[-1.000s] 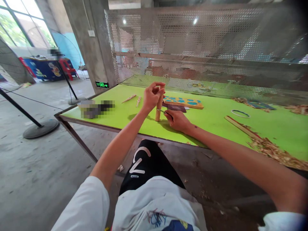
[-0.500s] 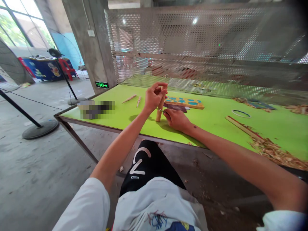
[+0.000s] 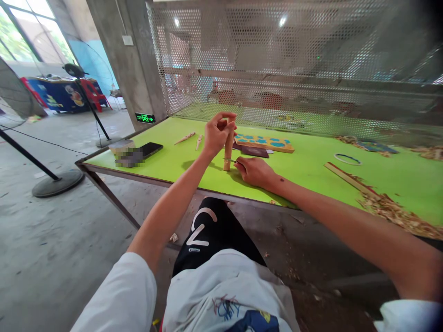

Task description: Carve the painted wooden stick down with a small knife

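Note:
My left hand [image 3: 218, 133] is closed around the upper part of a wooden stick [image 3: 229, 150], which stands nearly upright with its lower end at the green table top. Low on the stick, a thin metal blade [image 3: 230, 160] lies across the wood. My right hand [image 3: 254, 170] grips this knife, its handle hidden inside the fingers, and rests close to the table surface. Behind the hands are a yellow board with blue patches [image 3: 266, 143] and a dark brown flat piece [image 3: 254, 151].
Two small carved wooden pieces [image 3: 185, 138] lie left of my hands, with a phone [image 3: 152, 149] farther left. On the right are a wood strip [image 3: 349, 180], a ring [image 3: 347, 159] and wood shavings [image 3: 398, 214]. A perforated metal screen [image 3: 277, 69] stands behind the green table [image 3: 311, 180].
The view has shifted slightly. The stick looks more upright, and the blade still lies across its lower part. Both hands keep their hold.

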Demonstrator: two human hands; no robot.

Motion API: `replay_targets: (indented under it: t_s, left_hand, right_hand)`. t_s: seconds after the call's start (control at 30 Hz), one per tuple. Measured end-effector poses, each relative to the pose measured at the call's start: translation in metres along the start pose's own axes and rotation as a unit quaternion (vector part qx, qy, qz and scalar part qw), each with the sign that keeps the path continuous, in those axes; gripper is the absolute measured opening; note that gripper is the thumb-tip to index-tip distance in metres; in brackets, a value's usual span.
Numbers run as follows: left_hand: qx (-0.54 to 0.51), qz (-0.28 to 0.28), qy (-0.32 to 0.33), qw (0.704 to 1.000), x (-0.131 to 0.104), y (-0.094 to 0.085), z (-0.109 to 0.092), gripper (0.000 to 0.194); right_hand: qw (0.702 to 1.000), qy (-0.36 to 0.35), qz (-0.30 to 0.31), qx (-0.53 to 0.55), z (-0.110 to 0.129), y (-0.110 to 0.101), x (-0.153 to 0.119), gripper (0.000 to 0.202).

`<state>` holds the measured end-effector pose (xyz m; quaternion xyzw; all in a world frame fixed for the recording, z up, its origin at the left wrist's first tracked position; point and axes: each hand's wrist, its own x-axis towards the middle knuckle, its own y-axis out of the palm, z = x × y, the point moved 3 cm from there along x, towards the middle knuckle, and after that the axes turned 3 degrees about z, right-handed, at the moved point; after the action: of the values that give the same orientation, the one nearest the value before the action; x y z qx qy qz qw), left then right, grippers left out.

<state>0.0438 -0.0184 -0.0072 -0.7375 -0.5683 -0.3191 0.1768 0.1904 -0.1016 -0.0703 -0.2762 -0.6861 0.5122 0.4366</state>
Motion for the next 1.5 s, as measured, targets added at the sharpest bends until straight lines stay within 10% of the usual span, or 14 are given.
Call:
replay_targets:
  t_s: [0.8,1.2,1.5]
  left_hand:
    - [0.025,0.007,0.004,1.0,-0.002,0.008,-0.003,0.019]
    - [0.023,-0.037,-0.016,0.999,0.003,-0.016,0.003,0.016]
    - [0.031,-0.014,0.036,0.999,-0.002,-0.007,0.0,0.019]
  right_hand:
    - [0.998,0.049,-0.034,-0.014,0.009,-0.007,0.011,0.045]
    - [0.995,0.0,0.077,-0.056,0.009,-0.008,0.002,0.042]
    - [1.0,-0.001,0.014,-0.017,-0.004,-0.005,0.002,0.037]
